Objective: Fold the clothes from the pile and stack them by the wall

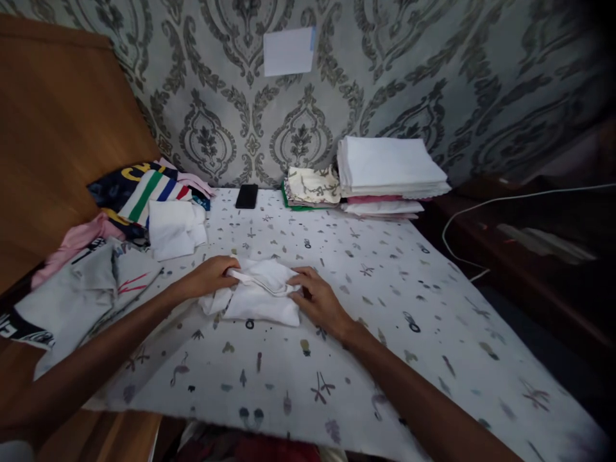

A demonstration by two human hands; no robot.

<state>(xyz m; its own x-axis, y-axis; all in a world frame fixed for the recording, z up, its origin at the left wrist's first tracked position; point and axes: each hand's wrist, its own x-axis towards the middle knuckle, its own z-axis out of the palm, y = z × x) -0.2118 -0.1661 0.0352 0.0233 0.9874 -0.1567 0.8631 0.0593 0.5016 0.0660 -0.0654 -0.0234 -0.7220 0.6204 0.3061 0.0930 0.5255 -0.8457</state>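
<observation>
A small white cloth (pixel 262 301), partly folded over itself, lies on the patterned white table cover (pixel 289 372). At its upper left corner, my left hand (pixel 212 277) pinches the edge between thumb and fingers. My right hand (pixel 317 298) grips the right side of the same cloth, fingers bent on top and thumb lower. A loose part of the cloth spreads to the left below my left hand.
Crumpled clothes (pixel 86 282) and a white cloth (pixel 173 228) lie at the left beside a wooden panel (pixel 72 128). Along the wall are a dark phone (pixel 247 196), folded patterned cloths (pixel 312 186) and a white cloth stack (pixel 389 165). A white cable (pixel 445 228) hangs at the right.
</observation>
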